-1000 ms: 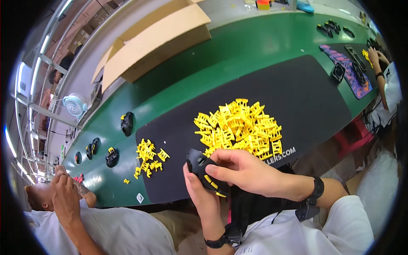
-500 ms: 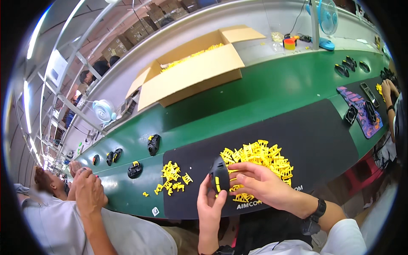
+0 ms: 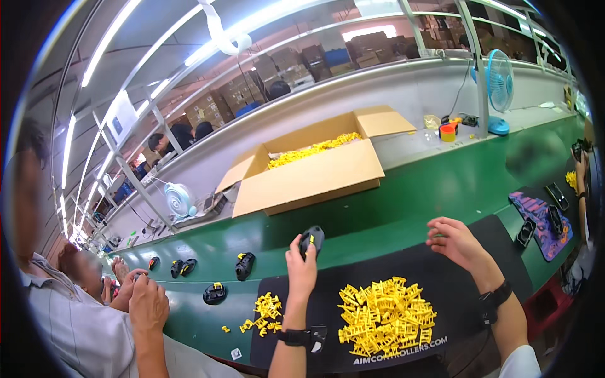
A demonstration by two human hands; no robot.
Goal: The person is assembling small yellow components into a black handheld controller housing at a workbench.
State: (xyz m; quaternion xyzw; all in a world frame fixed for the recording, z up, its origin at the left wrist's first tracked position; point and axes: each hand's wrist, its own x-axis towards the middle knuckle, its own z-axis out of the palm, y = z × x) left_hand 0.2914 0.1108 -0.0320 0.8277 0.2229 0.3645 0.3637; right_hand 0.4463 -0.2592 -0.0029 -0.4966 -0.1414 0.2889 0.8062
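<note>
My left hand point(image 3: 300, 269) is raised above the far edge of the black mat point(image 3: 469, 296), its fingers closed around a black computer mouse shell point(image 3: 314, 237) with a yellow side piece. Over the mat's right part hovers my right hand point(image 3: 459, 246), fingers apart and holding nothing. Between my forearms lies a big heap of small yellow plastic pieces point(image 3: 386, 318). A smaller cluster of yellow pieces point(image 3: 268, 306) sits at the mat's left edge.
Several black mouse shells, one with a yellow part point(image 3: 215, 293), rest on the green bench point(image 3: 353, 217) at left. Behind stands an open cardboard box point(image 3: 315, 179) of yellow pieces. A co-worker's hands point(image 3: 148, 302) work at left; another person's hand point(image 3: 581, 170) is far right.
My left hand has carried the mouse shell forward and up, away from the yellow heap. My right hand has let go and moved right. The view has tilted upward.
</note>
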